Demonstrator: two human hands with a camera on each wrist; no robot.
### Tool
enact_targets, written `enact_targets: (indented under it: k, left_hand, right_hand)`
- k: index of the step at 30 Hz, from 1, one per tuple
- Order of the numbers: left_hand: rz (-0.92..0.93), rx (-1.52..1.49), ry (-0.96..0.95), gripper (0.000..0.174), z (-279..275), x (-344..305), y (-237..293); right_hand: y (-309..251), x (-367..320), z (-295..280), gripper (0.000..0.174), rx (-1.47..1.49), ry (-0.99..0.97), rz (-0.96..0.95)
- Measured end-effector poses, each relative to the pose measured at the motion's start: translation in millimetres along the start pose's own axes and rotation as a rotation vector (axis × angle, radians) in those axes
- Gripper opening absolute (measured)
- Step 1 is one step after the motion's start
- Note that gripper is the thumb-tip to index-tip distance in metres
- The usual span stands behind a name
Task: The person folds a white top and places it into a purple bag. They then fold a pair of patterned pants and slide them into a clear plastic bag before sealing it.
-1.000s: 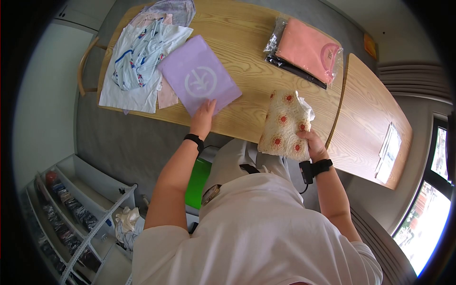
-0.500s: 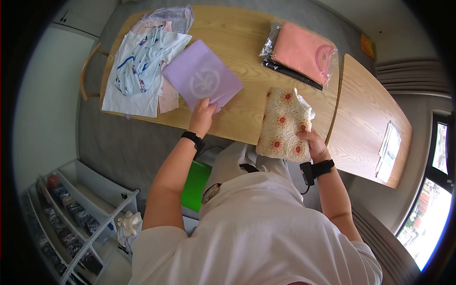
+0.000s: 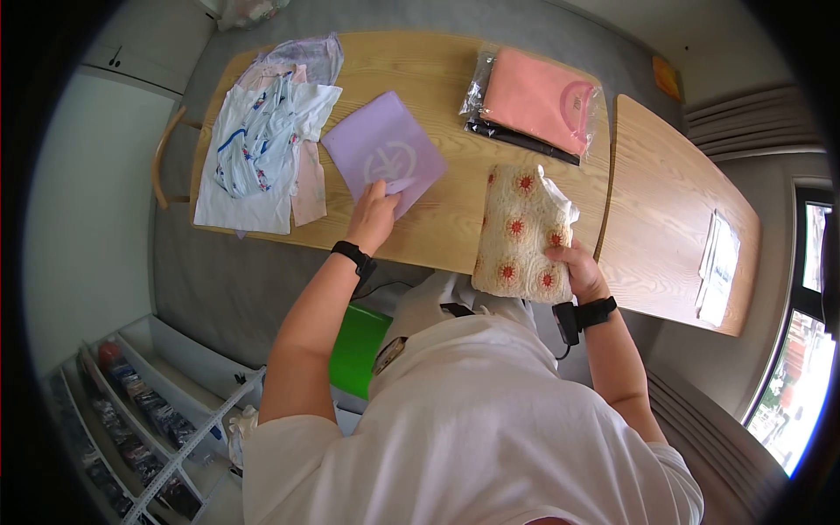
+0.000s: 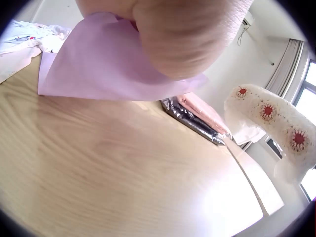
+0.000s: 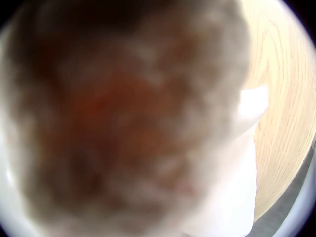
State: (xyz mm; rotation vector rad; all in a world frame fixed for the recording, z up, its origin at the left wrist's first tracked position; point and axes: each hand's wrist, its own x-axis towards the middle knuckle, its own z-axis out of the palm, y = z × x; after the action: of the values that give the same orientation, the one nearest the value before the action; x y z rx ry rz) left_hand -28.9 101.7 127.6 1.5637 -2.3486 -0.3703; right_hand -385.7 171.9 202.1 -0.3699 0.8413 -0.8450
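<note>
My left hand (image 3: 374, 219) pinches the near edge of a flat purple packaging bag (image 3: 374, 131) with a white round leaf logo. In the left wrist view the bag's lower edge (image 4: 98, 91) hangs close over the wooden table. My right hand (image 3: 584, 269) grips the right side of a cream crocheted pouch (image 3: 514, 245) with red flower motifs, held up at the table's near edge. Something white and soft (image 3: 560, 194) sticks out along its upper right side. In the right wrist view the blurred crochet (image 5: 118, 118) fills most of the picture and hides the fingers.
Light blue, white and pink clothes (image 3: 254, 157) are heaped at the table's left end. A pink bag in clear plastic (image 3: 534, 96) lies on a black package at the back right. Papers (image 3: 719, 271) rest on the side table (image 3: 656, 201). A divided bin (image 3: 175, 367) stands lower left.
My left hand has lifted the purple bag's near edge and drawn its fingers round it; the bag tilts and has shifted right, off the clothes. The right hand keeps the pouch almost still.
</note>
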Motion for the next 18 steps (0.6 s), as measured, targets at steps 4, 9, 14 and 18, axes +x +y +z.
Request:
enact_targets:
  k: [4, 9, 14, 18]
  left_hand:
    - [0.009, -0.194, 0.099, 0.015, -34.1, 20.8, 22.6]
    - [-0.059, -0.641, 0.426, 0.018, -84.6, 24.6, 54.9]
    - [-0.616, -1.339, 0.506, 0.025, -31.8, -3.5, 32.1]
    - [-1.062, -1.365, 0.219, 0.023, 68.6, -47.5, -17.5]
  right_hand:
    - [-6.9, -10.6, 0.2, 0.062, -0.031, 0.007, -0.03]
    - [-13.3, -21.3, -3.1, 0.061, -0.034, 0.001, -0.089]
    - [-2.3, -16.0, -29.4, 0.058, 0.025, 0.042, -0.083]
    - [19.3, 15.0, -99.6, 0.054, 0.003, 0.151, 0.004]
